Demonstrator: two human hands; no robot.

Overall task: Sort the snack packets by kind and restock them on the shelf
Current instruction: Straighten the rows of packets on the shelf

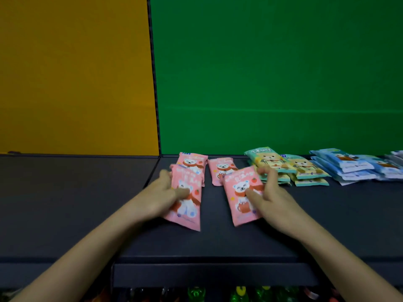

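Observation:
My left hand (161, 197) grips a pink bear packet (186, 205) by its left edge, thumb across its front, above the dark shelf (87, 203). My right hand (268, 199) holds a second pink bear packet (241, 192) from the right, thumb on its front. Two more pink packets lie flat behind them, one (193, 163) at the left and one (220, 170) beside it.
To the right along the shelf's back lie green bear packets (287, 167) in a pile, then blue packets (353, 166) stacked toward the right edge. An orange panel (72, 73) and a green panel (272, 73) form the back wall. Coloured items (239, 294) show below the shelf front.

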